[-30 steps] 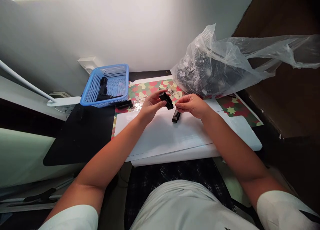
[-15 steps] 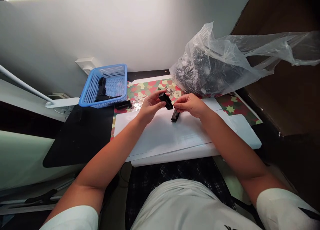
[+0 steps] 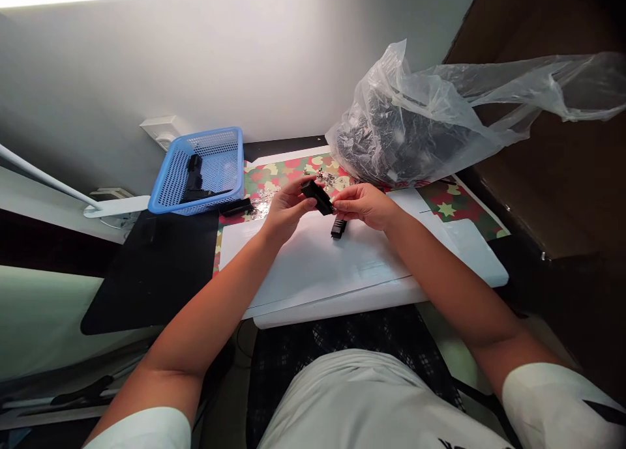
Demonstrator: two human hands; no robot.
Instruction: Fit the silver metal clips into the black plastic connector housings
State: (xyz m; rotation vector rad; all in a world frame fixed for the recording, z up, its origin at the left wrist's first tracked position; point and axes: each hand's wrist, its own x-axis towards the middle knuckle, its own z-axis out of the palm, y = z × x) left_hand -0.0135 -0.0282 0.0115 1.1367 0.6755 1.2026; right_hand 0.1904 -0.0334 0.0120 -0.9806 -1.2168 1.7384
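Note:
My left hand (image 3: 285, 209) is closed round a small black plastic block (image 3: 315, 195), held just above the white board (image 3: 342, 266). My right hand (image 3: 364, 204) is pinched shut, its fingertips touching the block's right end; what the pinch holds is too small to make out. A ribbed black piece (image 3: 337, 228) lies on the board directly under my right hand. A scatter of tiny metal bits (image 3: 327, 177) lies on the patterned mat (image 3: 288, 174) just beyond both hands.
A blue basket (image 3: 200, 170) holding black parts stands at the back left, a black piece (image 3: 236, 207) beside it. A clear plastic bag (image 3: 415, 136) full of black parts fills the back right. A white lamp arm (image 3: 59, 188) and black mat (image 3: 156, 266) lie left.
My right hand has closed the small gap to the block, and its fingertips now meet the block's end. The view has drifted slightly right.

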